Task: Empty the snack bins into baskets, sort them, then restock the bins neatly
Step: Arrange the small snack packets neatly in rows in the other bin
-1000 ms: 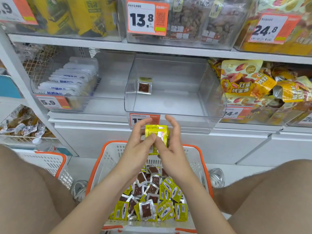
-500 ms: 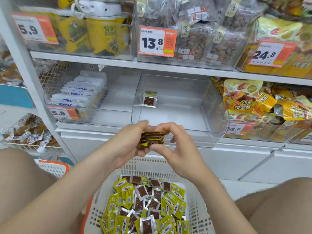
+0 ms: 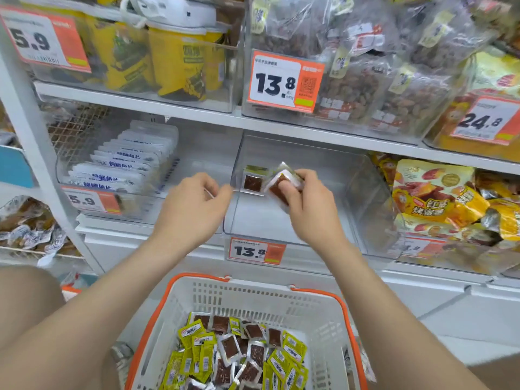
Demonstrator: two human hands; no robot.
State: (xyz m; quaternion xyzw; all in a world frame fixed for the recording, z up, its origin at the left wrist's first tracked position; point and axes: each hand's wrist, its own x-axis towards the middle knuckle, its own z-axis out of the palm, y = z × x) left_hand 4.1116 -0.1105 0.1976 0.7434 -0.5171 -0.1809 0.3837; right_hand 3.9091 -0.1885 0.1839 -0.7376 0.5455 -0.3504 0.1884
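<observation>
Step in hand: restocking, we judge. The clear plastic bin (image 3: 363, 192) on the middle shelf is nearly bare and seems to be filling from its back left corner.
Right hand: our right hand (image 3: 306, 204) pinches a small stack of square packets (image 3: 282, 182) with brown windows and white sealed edges. The thumb is on the near face and the fingers lie over the top. The stack is tilted, inside the bin, just beside the packet that stands there.
Left hand: our left hand (image 3: 194, 205) hovers at the outer side of the bin's left wall, fingers curled and its back toward us. We cannot tell whether it pinches anything.
Standing packet: a single matching square packet (image 3: 252, 182) stands upright by the left wall, toward the back.
Supply: a white plastic basket with an orange rim (image 3: 347, 313) below us holds a loose heap of yellow and brown packets (image 3: 239, 358).
Handling: we expect light, thin, slick film. A stack will fan or slide unless squeezed across its flat faces, so we would grip both faces near the middle, not the crimped edges.
Risk: the upright packet could topple when the stack is set against it.
Neighbours: white flat pouches (image 3: 121, 164) on the left, yellow bags (image 3: 433, 192) on the right.
</observation>
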